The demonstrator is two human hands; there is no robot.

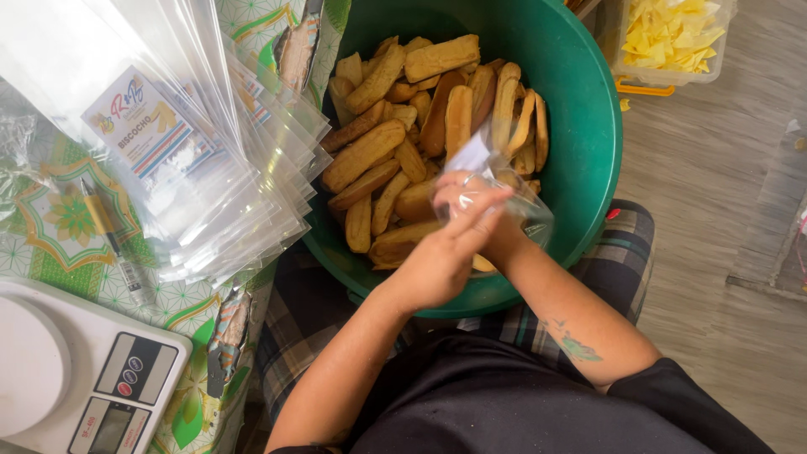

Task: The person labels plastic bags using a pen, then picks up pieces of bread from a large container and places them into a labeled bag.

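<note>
Black shirt fabric (504,403) fills the bottom edge, closest to the lens, with plaid shorts (626,244) peeking out past it. Both forearms reach into a big round green plastic basin (588,126) sitting on the lap, full of long golden-brown toasted bread sticks (395,134). Left hand (441,256) lies on top, fingers pinched round a small clear plastic bag (496,189). Right hand (479,210) is mostly hidden under the left and behind the crinkly plastic, so can't tell its grip. Bag sits just over the sticks near the basin's near wall. Off left: a fanned stack of clear labelled bags (210,160), a pen (109,240) under plastic, and a white digital kitchen scale (84,378), cut off by the frame.
</note>
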